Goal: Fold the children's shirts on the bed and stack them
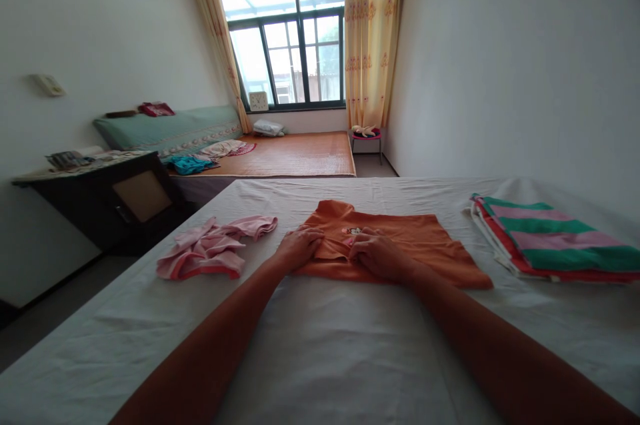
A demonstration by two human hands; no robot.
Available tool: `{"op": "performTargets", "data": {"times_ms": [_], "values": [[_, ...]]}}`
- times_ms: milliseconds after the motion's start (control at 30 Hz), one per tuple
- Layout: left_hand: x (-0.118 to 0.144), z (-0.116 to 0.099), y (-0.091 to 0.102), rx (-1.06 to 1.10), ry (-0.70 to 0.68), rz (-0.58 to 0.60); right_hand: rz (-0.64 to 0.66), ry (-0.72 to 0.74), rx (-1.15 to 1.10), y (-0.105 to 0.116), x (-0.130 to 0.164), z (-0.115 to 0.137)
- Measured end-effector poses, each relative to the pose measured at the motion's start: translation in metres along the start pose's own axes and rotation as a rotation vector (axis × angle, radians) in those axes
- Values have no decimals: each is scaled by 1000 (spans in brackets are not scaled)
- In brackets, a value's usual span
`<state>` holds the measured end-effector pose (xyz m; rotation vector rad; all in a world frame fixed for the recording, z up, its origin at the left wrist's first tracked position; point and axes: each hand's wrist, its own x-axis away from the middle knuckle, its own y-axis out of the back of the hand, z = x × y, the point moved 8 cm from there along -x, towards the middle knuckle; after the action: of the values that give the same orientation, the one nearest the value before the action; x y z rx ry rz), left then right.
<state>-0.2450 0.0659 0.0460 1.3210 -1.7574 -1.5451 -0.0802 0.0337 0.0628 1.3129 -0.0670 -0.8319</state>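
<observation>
**Entry: orange shirt under both hands, white-sheeted bed**

Item 1. Orange shirt [395, 245], lying flat on the white sheet [320, 345], at the middle of the bed and a little toward the far side. Small printed motif near its centre. Its left part appears doubled over toward the middle; the right part lies spread out toward the near right corner.

Item 2. Left hand [299, 246], knuckles up, fingers curled and pinching the folded cloth at the shirt's left edge.

Item 3. Right hand [377, 253], just beside the left, fingers bent and pressing down on the fabric below the motif. Whether it pinches the cloth or only presses it cannot be told.

Handling note, as a judgement: the fold looks best kept by holding the edge taut with one hand while the other flattens along the crease from the centre outward, so no ridge is trapped; the edges should line up before pressure goes on.

Item 4. Pink garment [210, 255], crumpled, to the left of the shirt and apart from it.

Item 5. Striped folded cloth [555, 242], green, pink and red, at the right edge of the bed, well apart.
</observation>
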Motion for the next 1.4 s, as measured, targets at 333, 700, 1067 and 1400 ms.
{"op": "performTargets", "data": {"times_ms": [333,700,1067,1400], "values": [[6,-40,-20,-26,-135,62,89,-62,0,-29,-2,12],[13,-34,-34,-86,-75,166,80,-676,295,16,85,-164],[-81,47,12,91,333,-10,-35,-912,326,68,128,-254],[-136,54,-9,441,392,-82,-112,-778,107,90,103,-241]]}}
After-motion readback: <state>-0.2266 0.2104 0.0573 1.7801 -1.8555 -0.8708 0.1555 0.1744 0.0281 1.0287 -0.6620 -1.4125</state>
